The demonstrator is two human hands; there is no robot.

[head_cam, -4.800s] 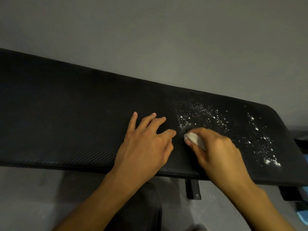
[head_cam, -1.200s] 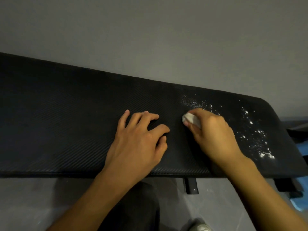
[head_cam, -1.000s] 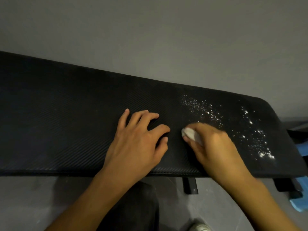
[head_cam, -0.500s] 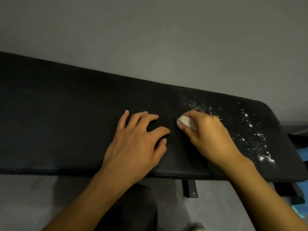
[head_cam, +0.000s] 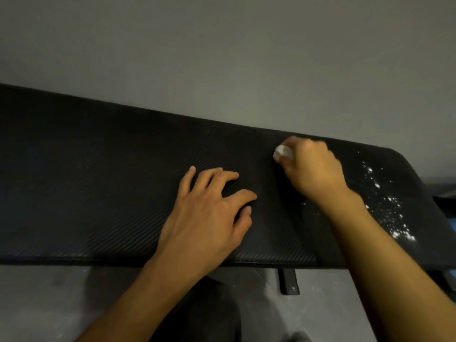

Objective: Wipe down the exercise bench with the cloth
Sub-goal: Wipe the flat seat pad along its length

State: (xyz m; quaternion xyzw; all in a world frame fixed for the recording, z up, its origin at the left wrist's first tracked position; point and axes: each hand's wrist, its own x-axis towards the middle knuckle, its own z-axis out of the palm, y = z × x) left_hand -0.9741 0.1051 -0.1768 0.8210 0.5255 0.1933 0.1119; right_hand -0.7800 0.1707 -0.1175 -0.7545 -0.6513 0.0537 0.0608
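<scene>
Near edge: left hand (head_cam: 209, 213) flat on exercise bench (head_cam: 98, 193), fingers (head_cam: 212, 178) spread wide, holding nothing. Farther back: right hand (head_cam: 313, 169), fingers curled round white cloth (head_cam: 283, 151), pressing it on the bench top close to the far edge. White specks (head_cam: 385, 206) scattered right of that hand. Grey wall (head_cam: 222, 58) behind.

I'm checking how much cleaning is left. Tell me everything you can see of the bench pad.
The bench pad is a long black cushion with a fine diagonal ribbed texture, lying flat, its right end rounded. White specks dot the surface near that end. The left hand rests on its middle, fingers spread; the right hand grips a small white cloth against it near the far edge. A dark support leg shows beneath.
</scene>
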